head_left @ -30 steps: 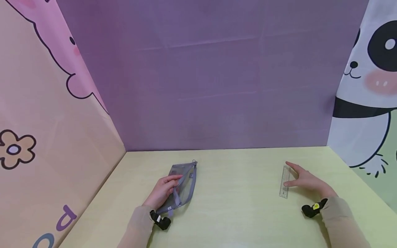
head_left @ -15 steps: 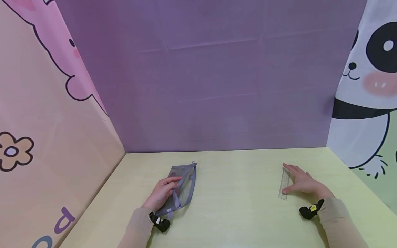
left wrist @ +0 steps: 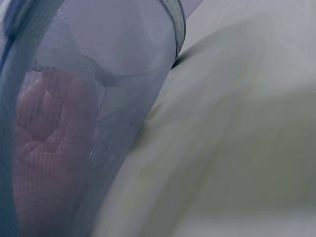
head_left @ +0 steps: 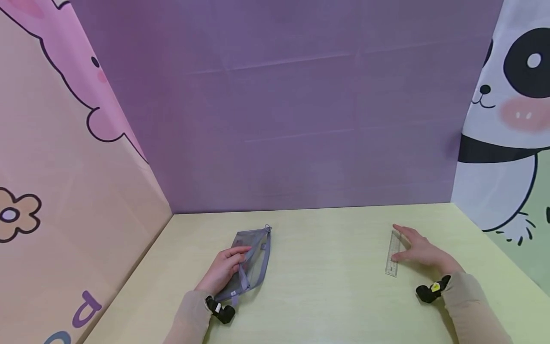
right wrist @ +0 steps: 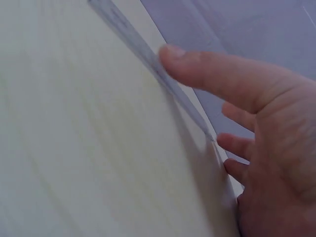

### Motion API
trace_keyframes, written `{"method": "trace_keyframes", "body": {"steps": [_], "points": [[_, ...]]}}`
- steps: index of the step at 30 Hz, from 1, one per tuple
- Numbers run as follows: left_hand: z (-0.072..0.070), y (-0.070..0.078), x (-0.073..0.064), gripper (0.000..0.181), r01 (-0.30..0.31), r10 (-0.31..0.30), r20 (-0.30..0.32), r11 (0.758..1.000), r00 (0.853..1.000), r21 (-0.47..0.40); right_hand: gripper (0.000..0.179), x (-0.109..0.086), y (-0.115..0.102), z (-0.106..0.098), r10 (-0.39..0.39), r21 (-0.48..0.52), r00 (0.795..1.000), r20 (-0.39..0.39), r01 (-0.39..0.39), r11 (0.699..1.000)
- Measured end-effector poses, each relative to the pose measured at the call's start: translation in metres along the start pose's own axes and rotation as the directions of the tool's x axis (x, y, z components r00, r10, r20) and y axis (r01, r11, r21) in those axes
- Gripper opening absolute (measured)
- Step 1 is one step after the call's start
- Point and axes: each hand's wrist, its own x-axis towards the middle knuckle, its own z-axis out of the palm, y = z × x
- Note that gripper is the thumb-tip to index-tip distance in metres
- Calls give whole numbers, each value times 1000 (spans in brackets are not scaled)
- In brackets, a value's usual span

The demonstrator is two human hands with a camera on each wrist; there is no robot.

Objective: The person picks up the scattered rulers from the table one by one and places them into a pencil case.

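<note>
A grey-purple mesh pouch (head_left: pixel 256 267), with a ring at its far corner, is on the left part of the table. My left hand (head_left: pixel 224 267) grips its side; in the left wrist view, curled fingers (left wrist: pixel 44 113) show through the mesh (left wrist: pixel 123 39). A clear ruler (head_left: pixel 392 258) lies on the right. My right hand (head_left: pixel 423 251) is spread over it, index finger towards its far end and thumb lower along it. In the right wrist view the thumb (right wrist: pixel 212 69) is outstretched across the ruler (right wrist: pixel 133 37); whether it touches is unclear.
The pale table (head_left: pixel 322 286) ends at a purple back wall (head_left: pixel 309 119). Printed side walls stand left (head_left: pixel 77 191) and right (head_left: pixel 494 186). Each wrist carries a black camera, one on the left (head_left: pixel 221 310) and one on the right (head_left: pixel 429 292).
My right thumb slid down along the ruler, then back up a little, and the fingers shifted slightly. The ruler stays about where it was. My left hand keeps holding the pouch.
</note>
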Motion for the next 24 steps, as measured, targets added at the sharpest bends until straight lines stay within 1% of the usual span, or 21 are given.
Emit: {"method": "trace_keyframes", "body": {"steps": [3, 4, 10, 17, 22, 24], "points": [[-1, -1, 0, 39, 0, 0, 3, 1000, 1000, -2, 95, 2, 4, -1, -7, 66, 1000, -27, 9, 998], [-1, -2, 1, 39, 0, 0, 4, 1000, 1000, -2, 96, 3, 6, -1, -8, 71, 1000, -30, 10, 997], [-2, -2, 2, 39, -9, 9, 7, 1000, 1000, 1, 101, 5, 10, 0, -7, 22, 1000, -18, 7, 1000], [-1, -2, 2, 39, -24, 24, 1, 1000, 1000, 5, 100, 5, 3, -1, -18, -8, 1000, -17, 18, 1000], [0, -1, 1, 39, -9, 9, -7, 1000, 1000, 7, 98, 6, -1, -2, 7, -58, 1000, -3, -8, 998], [0, -1, 1, 39, -7, 7, -4, 1000, 1000, 8, 97, 7, -1, -2, 17, -63, 1000, -1, -17, 998]]}}
